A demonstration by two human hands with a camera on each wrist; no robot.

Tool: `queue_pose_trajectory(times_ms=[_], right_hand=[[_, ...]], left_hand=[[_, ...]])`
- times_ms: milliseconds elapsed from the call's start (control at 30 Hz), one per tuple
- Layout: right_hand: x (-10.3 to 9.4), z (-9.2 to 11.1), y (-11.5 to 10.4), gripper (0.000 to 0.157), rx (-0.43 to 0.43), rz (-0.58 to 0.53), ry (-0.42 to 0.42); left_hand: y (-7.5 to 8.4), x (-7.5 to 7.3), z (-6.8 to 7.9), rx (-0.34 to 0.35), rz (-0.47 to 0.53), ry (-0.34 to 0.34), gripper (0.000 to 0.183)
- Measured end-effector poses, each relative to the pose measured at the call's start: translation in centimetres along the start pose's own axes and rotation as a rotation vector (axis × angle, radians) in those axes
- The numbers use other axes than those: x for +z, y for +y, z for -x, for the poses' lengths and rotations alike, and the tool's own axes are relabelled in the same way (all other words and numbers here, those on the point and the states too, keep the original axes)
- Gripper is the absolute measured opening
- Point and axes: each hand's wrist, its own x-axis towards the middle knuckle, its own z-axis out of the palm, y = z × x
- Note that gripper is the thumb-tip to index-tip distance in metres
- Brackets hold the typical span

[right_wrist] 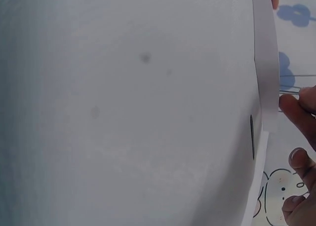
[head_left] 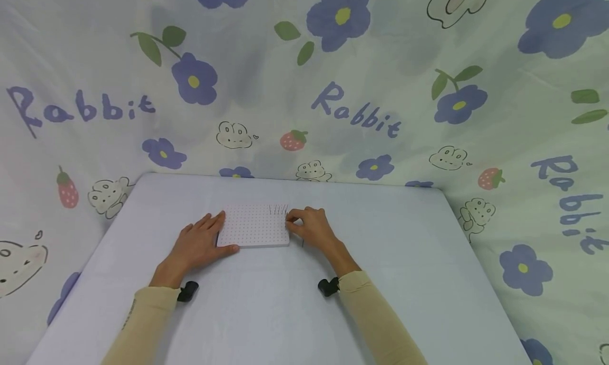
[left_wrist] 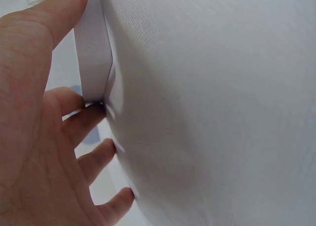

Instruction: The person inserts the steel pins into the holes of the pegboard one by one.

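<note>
A white board [head_left: 252,225] with a grid of small holes lies on the table. Several thin needles [head_left: 277,209] stand upright in its far right corner. My left hand [head_left: 199,243] rests at the board's left side, fingers spread and fairly straight, the thumb along the front edge. At the right edge, my right hand [head_left: 311,227] pinches a thin needle between thumb and index finger, close beside the standing ones. In the right wrist view those fingertips [right_wrist: 295,103] meet at the needles above the board's side. Another needle [right_wrist: 252,137] lies on the table near the board's right end.
A white cloth covers the table [head_left: 390,249], which reaches well beyond the board on both sides. Behind it hangs a curtain [head_left: 266,90] printed with flowers, rabbits and strawberries. Black wrist cameras [head_left: 328,287] sit at both cuffs.
</note>
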Motion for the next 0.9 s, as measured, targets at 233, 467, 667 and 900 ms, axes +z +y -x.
queue_pose_trajectory(times_ms=[233,467,667,900], right_hand=[[-0.1,0.1,-0.1,0.017,0.004,0.015,0.000],[0.1,0.1,0.4,0.019,0.048,-0.033,-0.044],[-0.8,0.5,1.2,0.017,0.061,-0.080,-0.102],[-1.4,1.2,2.3,0.023,0.086,-0.030,-0.165]], left_hand=[[-0.2,0.0,-0.1,-0.003,0.009,0.000,0.112],[-0.1,0.1,-0.1,-0.008,0.013,-0.008,0.113],[0.0,-0.1,0.0,-0.002,0.014,-0.008,0.111],[0.0,-0.4,0.0,0.005,0.013,0.002,0.109]])
